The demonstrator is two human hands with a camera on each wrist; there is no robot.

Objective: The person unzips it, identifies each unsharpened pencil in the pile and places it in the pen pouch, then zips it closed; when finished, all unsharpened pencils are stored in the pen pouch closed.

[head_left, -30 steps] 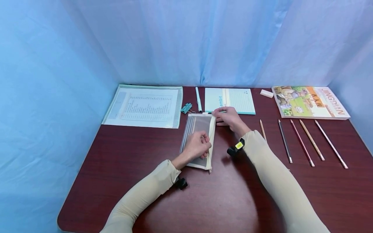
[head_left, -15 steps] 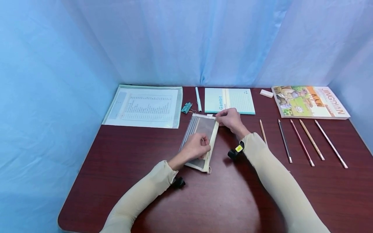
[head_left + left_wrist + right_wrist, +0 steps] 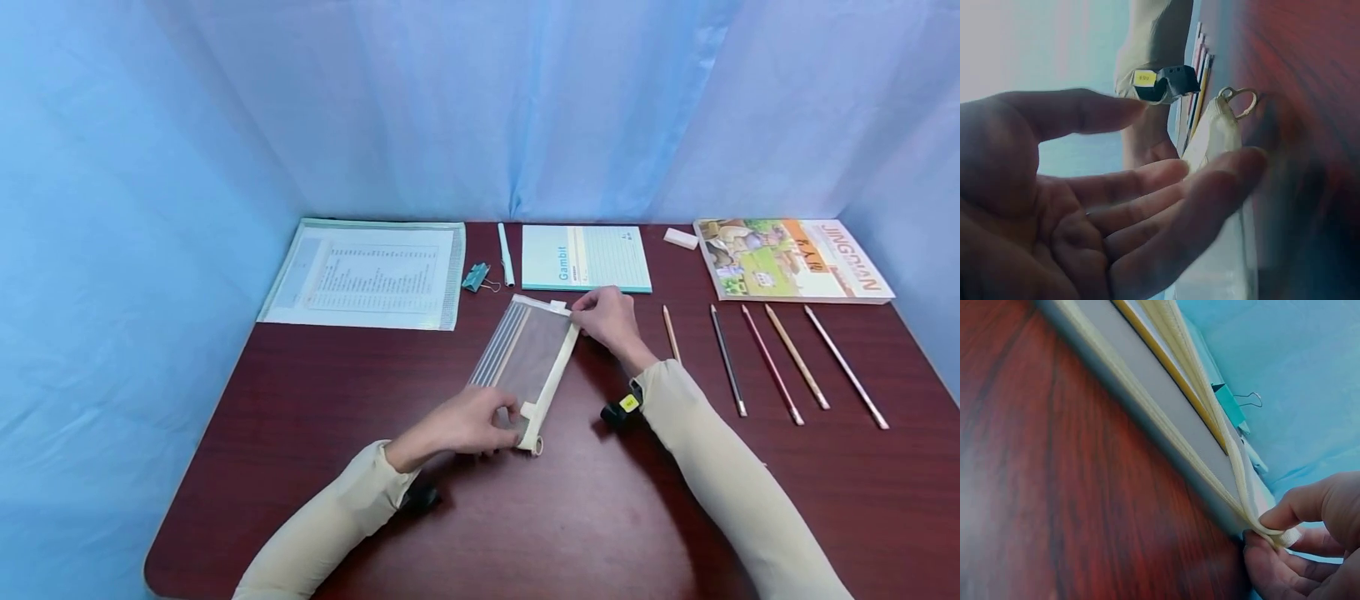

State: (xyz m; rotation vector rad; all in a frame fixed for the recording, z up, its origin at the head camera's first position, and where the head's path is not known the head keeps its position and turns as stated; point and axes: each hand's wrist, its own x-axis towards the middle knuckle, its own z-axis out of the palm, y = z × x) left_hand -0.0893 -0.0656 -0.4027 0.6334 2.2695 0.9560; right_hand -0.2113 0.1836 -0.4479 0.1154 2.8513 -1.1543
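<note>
A mesh zip pouch [image 3: 534, 354] with white stripes and a cream zipper edge lies slanted on the table. My right hand [image 3: 609, 321] pinches its far right corner between thumb and fingers. The pouch's mouth gapes in the right wrist view, showing a long yellow stick [image 3: 1169, 372], like a pencil, inside. My left hand [image 3: 461, 421] is at the pouch's near end, fingers extended and thumb apart, nothing pinched between them. Close to its fingertips in the left wrist view is the pouch's metal ring [image 3: 1246, 103]. The hand covers the pouch's near left corner.
Behind the pouch are a teal binder clip [image 3: 476, 277], a white pen [image 3: 506, 254] and a Gambit notebook [image 3: 585, 258]. A document folder [image 3: 363, 275] lies left. Several pencils [image 3: 772, 367], an eraser [image 3: 680, 239] and a book [image 3: 795, 258] lie right. Blue curtains surround the table.
My left hand has moved off the pouch's middle toward its near end, and its fingers have spread. My right hand has drawn the far corner nearer and to the right, turning the pouch.
</note>
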